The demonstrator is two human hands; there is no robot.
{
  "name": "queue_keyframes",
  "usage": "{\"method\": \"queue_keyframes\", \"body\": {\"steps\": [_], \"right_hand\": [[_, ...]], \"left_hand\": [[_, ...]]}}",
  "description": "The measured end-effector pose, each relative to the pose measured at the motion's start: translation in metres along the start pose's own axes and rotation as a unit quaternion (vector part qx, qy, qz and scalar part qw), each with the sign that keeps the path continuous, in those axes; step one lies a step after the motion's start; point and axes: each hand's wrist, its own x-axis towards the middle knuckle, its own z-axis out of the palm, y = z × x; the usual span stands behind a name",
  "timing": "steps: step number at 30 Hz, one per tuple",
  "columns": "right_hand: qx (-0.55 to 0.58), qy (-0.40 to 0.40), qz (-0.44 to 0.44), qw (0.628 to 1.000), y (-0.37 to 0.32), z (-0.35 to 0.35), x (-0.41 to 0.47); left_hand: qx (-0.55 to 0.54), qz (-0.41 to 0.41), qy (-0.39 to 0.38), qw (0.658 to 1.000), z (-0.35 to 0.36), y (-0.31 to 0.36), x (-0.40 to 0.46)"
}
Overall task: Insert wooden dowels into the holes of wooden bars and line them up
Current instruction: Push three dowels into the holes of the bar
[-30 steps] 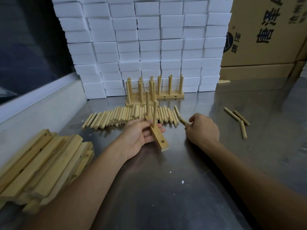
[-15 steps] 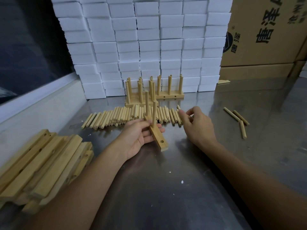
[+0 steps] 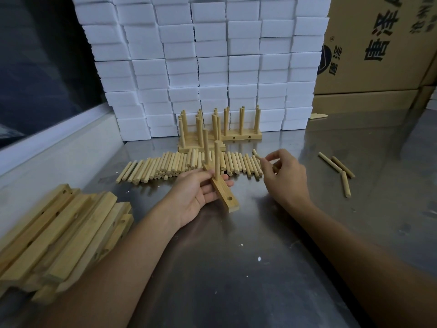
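Fingers of the left hand (image 3: 196,195) curled round a pale wooden bar (image 3: 223,194) bearing two upright dowels above the steel table (image 3: 236,268); the right hand (image 3: 283,176) pinched one short wooden dowel (image 3: 256,154) over the dowel row (image 3: 179,165).

Bare tabletop (image 3: 236,268) near; loose dowels (image 3: 189,165), finished bars (image 3: 220,136) block back.

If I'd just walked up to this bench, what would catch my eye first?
Probably the two hands at the centre: the left hand holds a wooden bar with two dowels standing in it, while the right hand pinches a loose dowel. Behind them a row of dowels lies on the steel table, before a wall of white blocks.
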Motion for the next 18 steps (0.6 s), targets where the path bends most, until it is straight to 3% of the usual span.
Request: {"method": "queue_keyframes", "body": {"steps": [13,16,18], "right_hand": [[0.191,-0.017,0.097,0.977,0.001,-0.009,0.003],[0.313,-0.037,0.161,0.935,-0.007,-0.012,0.005],[0.409,-0.116,0.187,0.885,-0.015,-0.015,0.005]], "left_hand": [[-0.033,0.015,0.052,0.998,0.001,-0.001,0.003],[-0.028,0.017,0.053,0.998,0.002,-0.001,0.003],[-0.018,0.017,0.053,0.998,0.002,-0.001,0.004]]}}
